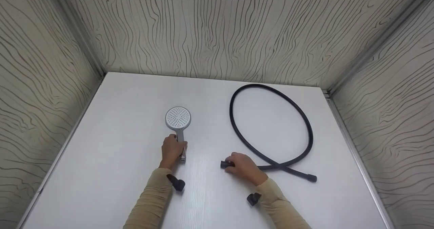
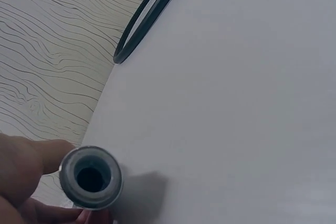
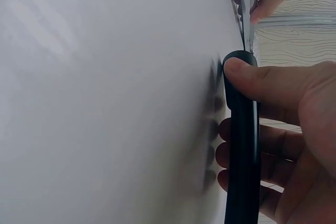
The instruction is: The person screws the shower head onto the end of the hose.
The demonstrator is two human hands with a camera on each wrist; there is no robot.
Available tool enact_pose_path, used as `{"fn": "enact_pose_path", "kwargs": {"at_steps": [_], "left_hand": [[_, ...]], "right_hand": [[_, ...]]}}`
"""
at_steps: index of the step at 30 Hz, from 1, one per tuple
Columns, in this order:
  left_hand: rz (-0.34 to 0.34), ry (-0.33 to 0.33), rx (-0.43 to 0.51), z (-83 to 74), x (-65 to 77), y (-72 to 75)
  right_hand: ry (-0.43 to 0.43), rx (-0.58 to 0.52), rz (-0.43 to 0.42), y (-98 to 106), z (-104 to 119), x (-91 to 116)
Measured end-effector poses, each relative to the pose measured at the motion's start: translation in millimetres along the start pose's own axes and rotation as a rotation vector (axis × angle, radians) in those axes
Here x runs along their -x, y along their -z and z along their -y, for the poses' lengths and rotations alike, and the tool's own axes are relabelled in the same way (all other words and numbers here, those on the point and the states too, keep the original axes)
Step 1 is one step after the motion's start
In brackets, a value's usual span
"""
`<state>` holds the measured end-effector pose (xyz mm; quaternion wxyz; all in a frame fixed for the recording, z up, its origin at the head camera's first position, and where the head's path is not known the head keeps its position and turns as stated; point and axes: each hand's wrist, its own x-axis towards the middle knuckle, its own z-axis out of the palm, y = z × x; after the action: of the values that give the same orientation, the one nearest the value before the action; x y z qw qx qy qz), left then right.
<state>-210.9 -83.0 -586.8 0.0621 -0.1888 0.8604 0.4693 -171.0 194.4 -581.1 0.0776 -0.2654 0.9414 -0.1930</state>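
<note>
My left hand (image 1: 172,150) grips the handle of a silver shower head (image 1: 178,117), whose round spray face is turned up. In the left wrist view the hollow end of its handle (image 2: 90,178) faces the camera, with fingers on its far side. My right hand (image 1: 243,167) holds a black shower hose (image 1: 303,120) near one end, its connector (image 1: 225,164) pointing left toward the shower head. The right wrist view shows the thumb on the hose's connector (image 3: 240,61) and fingers curled behind the hose. Hose and shower head are apart.
The hose lies in one large loop on the white table (image 1: 132,96), and its other end (image 1: 312,178) rests at the right. Wood-grain patterned walls (image 1: 217,29) enclose the table at the back and both sides. A small black device (image 1: 178,184) sits on each wrist.
</note>
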Motion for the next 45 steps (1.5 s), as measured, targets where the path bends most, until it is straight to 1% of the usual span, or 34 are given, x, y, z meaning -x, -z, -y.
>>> {"fn": "enact_pose_path", "kwargs": {"at_steps": [3, 7, 12, 18, 21, 26, 28, 33, 36, 45], "left_hand": [[0.000, 0.008, 0.014, -0.4, -0.9, 0.1], [0.017, 0.011, 0.035, 0.3, -1.7, 1.0], [0.033, 0.036, 0.053, -0.2, -1.4, 2.4], [0.035, 0.055, 0.089, -0.4, -1.7, 3.8], [0.052, 0.061, 0.126, -0.1, -2.0, 4.9], [0.087, 0.094, 0.216, -2.2, -1.9, 7.8], [0.102, 0.118, 0.242, -3.2, -2.2, 9.2], [0.143, 0.180, 0.259, -4.2, -5.3, 10.7], [0.160, 0.204, 0.265, -3.8, -7.4, 10.6], [0.160, 0.222, 0.307, -3.2, -9.1, 9.3]], "right_hand": [[0.007, 0.003, -0.001, 0, 0, -1], [0.014, -0.002, 0.004, 0, 0, -1], [0.014, -0.018, 0.022, 1, 0, 0], [0.045, -0.025, 0.021, 3, -1, 1], [0.060, -0.022, 0.018, 3, -2, 1], [0.068, -0.021, 0.010, 3, -3, 2], [0.060, -0.025, 0.008, 3, -3, 2], [0.006, -0.046, 0.028, 3, -1, 2], [-0.016, -0.059, 0.034, 2, -1, 2], [0.019, -0.058, 0.016, 1, -4, 1]]}}
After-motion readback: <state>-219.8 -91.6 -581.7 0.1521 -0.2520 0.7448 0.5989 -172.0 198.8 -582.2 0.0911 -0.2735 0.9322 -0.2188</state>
